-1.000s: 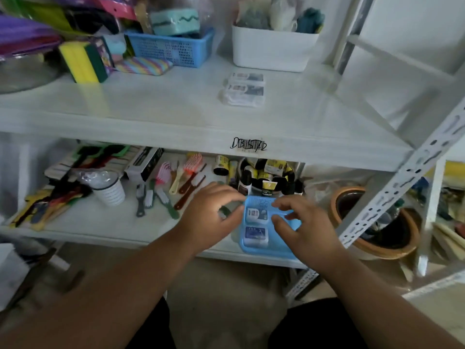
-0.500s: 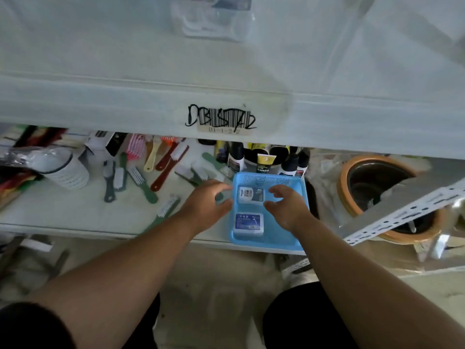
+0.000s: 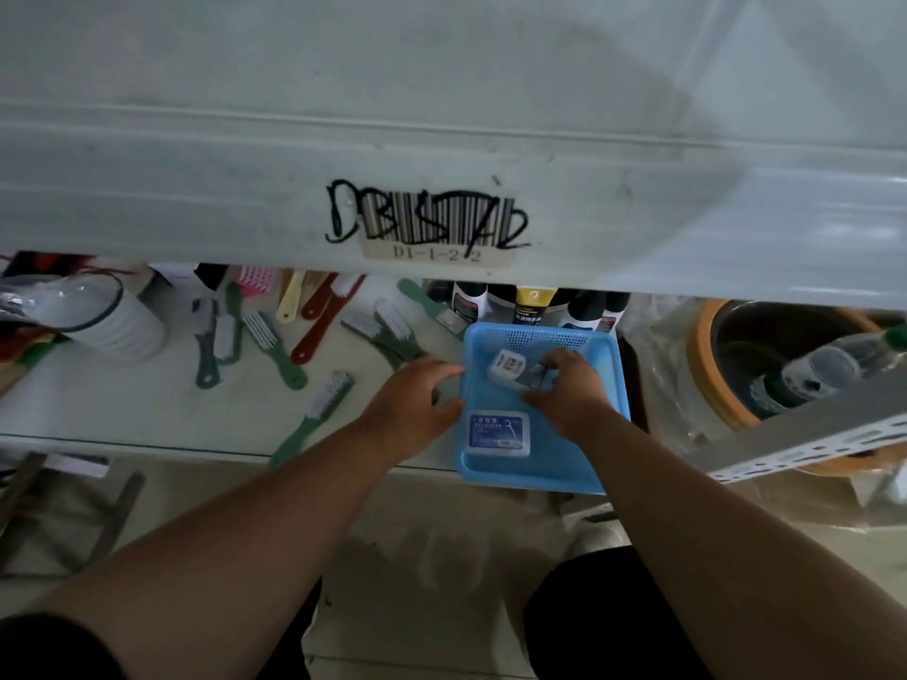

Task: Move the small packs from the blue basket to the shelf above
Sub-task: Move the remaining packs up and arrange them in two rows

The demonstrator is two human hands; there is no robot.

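Note:
The blue basket (image 3: pixel 611 385) sits on the lower shelf, at its front edge. Two small packs show inside it. One with a blue label (image 3: pixel 499 433) lies flat near the basket's front. The other (image 3: pixel 508 367) is tilted up at the back, and my right hand (image 3: pixel 564 390) grips it with fingers around its right side. My left hand (image 3: pixel 417 400) rests at the basket's left rim with fingers spread and nothing in it. The upper shelf (image 3: pixel 441 139) fills the top of the view, its front edge bearing a barcode label (image 3: pixel 441 228).
Several brushes and combs (image 3: pixel 314 346) are scattered on the lower shelf left of the basket, beside a white cup (image 3: pixel 108 321). Dark bottles (image 3: pixel 530 301) stand behind the basket. An orange-rimmed pot (image 3: pixel 711 365) and a perforated metal rail (image 3: pixel 810 434) are at the right.
The camera has dropped closer to the shelf edge. My right hand has closed on the rear pack and tipped it up; my left hand stays at the basket's left rim.

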